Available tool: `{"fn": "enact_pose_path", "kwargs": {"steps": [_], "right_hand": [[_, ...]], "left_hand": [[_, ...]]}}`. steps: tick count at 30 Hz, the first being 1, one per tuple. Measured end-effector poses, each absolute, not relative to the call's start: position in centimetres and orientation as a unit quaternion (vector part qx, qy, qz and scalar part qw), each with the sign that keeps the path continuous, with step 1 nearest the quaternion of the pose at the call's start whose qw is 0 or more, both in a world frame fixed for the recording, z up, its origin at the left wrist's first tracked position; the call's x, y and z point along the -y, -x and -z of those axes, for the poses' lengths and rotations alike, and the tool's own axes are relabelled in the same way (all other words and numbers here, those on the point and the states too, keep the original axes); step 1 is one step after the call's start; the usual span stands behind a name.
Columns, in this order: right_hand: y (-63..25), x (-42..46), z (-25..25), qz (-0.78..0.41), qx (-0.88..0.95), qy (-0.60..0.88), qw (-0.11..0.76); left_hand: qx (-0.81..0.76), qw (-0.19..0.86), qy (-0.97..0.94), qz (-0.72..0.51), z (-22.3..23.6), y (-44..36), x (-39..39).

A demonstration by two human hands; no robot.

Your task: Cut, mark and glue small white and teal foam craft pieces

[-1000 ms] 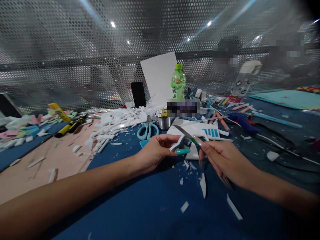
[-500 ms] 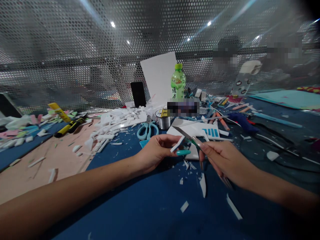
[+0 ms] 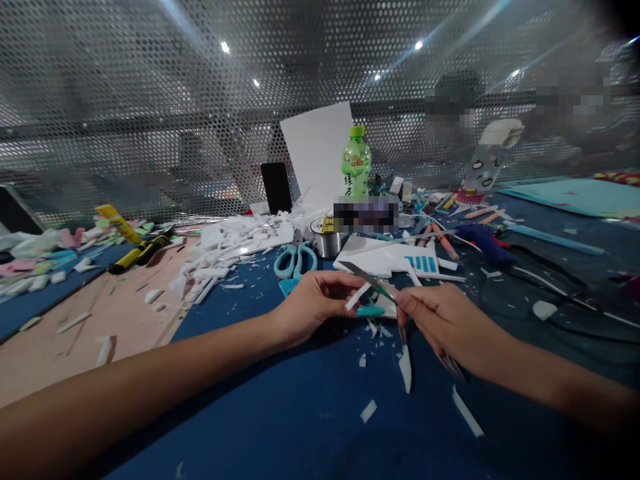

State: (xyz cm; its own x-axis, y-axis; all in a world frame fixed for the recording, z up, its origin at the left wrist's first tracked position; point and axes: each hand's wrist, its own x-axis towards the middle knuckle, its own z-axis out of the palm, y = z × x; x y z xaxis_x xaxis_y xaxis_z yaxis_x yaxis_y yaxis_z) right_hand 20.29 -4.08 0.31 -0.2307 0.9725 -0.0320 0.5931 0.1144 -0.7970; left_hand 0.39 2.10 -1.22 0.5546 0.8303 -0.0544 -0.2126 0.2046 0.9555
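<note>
My left hand [image 3: 313,303] pinches a small white foam-like strip [image 3: 359,296] between thumb and fingers; its thumb has a long teal nail. Closed round the handle of a small knife [image 3: 361,273] is my right hand [image 3: 445,317]. The blade is thin and pointed, tilts up to the left, and crosses the upper end of the strip; whether it bites into it I cannot tell. Most of the handle is hidden by my fingers, with a bit of green showing. Below the hands lie white offcuts [image 3: 406,370] on the blue mat [image 3: 280,413]. Behind them rests a white piece with blue stripes [image 3: 373,253].
Light-blue scissors [image 3: 295,259] and a wire spool [image 3: 329,241] sit just beyond my left hand. Farther back stand a green-tea bottle [image 3: 356,163] and a phone [image 3: 277,188]. A blue glue gun [image 3: 483,243] with its cable lies at right. White scraps [image 3: 240,240] heap at left.
The white strip and the knife blade have shifted slightly in my hands, and the strip now leans a little differently. Both hands otherwise stay nearly in place.
</note>
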Motion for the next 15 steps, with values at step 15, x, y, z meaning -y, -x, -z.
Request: {"fn": "enact_pose_path", "kwargs": {"steps": [15], "right_hand": [[-20.49,3.42,-0.79,-0.397,0.62,0.559,0.381]], "left_hand": [[-0.254,0.799,-0.412,-0.358,0.83,-0.11,-2.59]]}}
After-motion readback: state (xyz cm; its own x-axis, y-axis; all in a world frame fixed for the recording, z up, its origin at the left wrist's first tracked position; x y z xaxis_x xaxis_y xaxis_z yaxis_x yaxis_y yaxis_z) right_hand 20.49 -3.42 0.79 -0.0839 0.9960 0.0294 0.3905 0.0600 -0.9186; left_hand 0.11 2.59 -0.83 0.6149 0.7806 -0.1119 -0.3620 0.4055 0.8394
